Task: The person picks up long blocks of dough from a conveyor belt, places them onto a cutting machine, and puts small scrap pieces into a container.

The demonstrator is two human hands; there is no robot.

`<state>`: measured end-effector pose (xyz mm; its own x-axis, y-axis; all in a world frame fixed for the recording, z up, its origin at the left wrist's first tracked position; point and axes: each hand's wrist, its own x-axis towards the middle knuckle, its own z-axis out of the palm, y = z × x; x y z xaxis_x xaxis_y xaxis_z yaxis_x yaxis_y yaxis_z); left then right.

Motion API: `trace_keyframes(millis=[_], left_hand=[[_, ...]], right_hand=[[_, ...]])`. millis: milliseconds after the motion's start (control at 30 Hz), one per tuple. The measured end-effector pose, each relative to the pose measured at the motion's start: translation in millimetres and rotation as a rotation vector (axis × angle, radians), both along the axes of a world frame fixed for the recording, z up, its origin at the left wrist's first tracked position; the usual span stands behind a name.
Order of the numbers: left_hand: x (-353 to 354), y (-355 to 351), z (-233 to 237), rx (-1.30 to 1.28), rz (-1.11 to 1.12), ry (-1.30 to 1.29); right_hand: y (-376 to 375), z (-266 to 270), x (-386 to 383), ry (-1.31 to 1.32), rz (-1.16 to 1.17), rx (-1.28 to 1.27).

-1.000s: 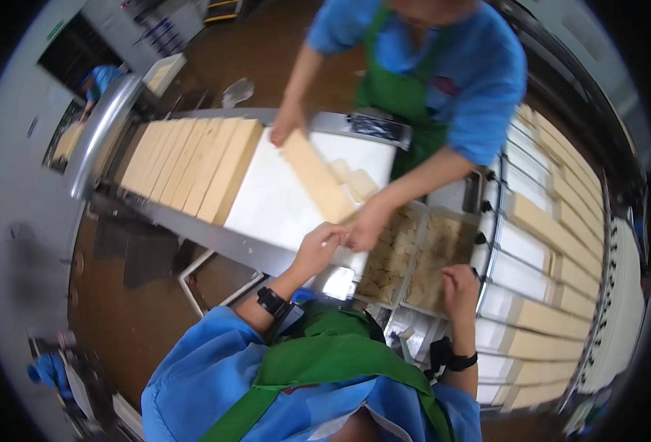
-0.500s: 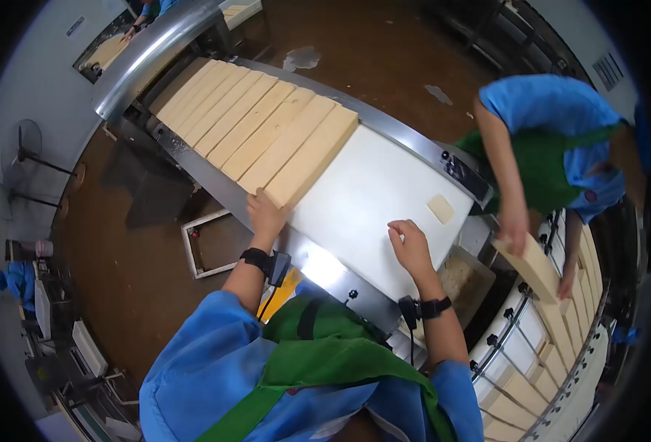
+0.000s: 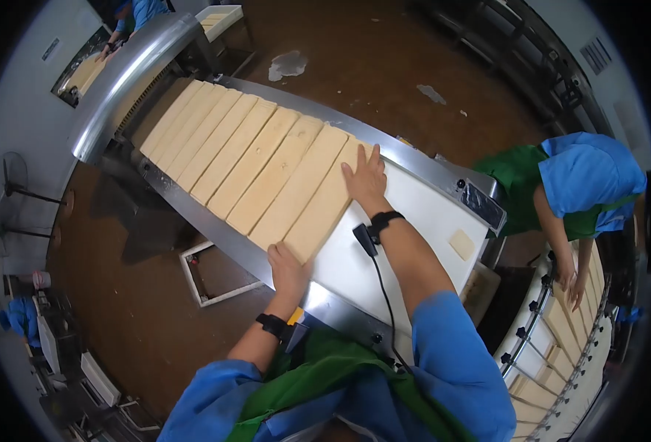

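Observation:
A row of long pale-yellow slabs [image 3: 266, 166] lies side by side across the white conveyor belt [image 3: 421, 202]. My left hand [image 3: 288, 271] is curled round the near end of the last slab [image 3: 327, 200] in the row. At that slab's far end, my right hand [image 3: 367, 180] rests with its fingers spread on the end and edge. The slab lies against its neighbour, and the bare belt begins just to its right. A small pale square piece [image 3: 462, 244] lies farther right on the belt.
A curved metal hood [image 3: 137, 85] spans the belt at the far left. Metal rails [image 3: 322, 298] edge the belt. To the right, a co-worker [image 3: 590, 180] bends over a second line of slabs [image 3: 568, 317] held between rods. A white frame [image 3: 218, 276] stands on the brown floor.
My right hand has moved from above the bare belt to the last slab's far end. My left hand stays at the near end. The co-worker's slab has gone down among the others.

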<state>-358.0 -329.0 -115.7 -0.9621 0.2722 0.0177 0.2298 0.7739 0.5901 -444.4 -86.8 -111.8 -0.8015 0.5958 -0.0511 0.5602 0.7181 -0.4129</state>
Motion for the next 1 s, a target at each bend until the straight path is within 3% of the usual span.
trace_keyframes(millis=[133, 333, 533, 567, 600, 633, 733, 800, 867, 1000], left_hand=[[-7.8, 1.3, 7.4, -0.042, -0.036, -0.106], [-2.4, 3.5, 2.6, -0.037, -0.109, -0.102], [31.8, 32.5, 34.1, 0.07, -0.547, -0.357], [42.0, 42.4, 40.1, 0.063, -0.596, -0.426], [54.2, 50.5, 42.1, 0.046, -0.648, -0.498], [64.8, 57.8, 35.7, -0.101, -0.771, -0.409], [94.3, 83.9, 26.6, -0.14, -0.755, -0.355], [114.5, 95.4, 32.5, -0.022, -0.809, -0.263], [137.8, 111.2, 47.0, 0.09, -0.853, -0.209], [201.8, 153.4, 73.7, 0.265, -0.975, -0.155]], right_hand=[[-0.7, 3.3, -30.1, -0.11, -0.028, -0.021], [10.5, 23.3, 6.8, -0.259, -0.22, -0.117], [73.8, 58.5, 139.1, -0.218, -0.606, -0.187], [103.2, 11.8, 170.9, -0.188, -0.539, -0.011], [105.3, 14.3, 195.5, -0.168, -0.562, 0.085], [109.7, 6.4, 216.2, -0.078, -0.621, 0.116], [107.7, 15.2, 267.9, 0.174, -0.878, -0.062], [96.2, 68.5, 308.0, 0.163, -1.063, -0.22], [103.3, 53.2, 358.0, 0.424, -1.144, -0.203], [100.4, 82.9, 477.6, 0.562, -1.292, 0.06]])
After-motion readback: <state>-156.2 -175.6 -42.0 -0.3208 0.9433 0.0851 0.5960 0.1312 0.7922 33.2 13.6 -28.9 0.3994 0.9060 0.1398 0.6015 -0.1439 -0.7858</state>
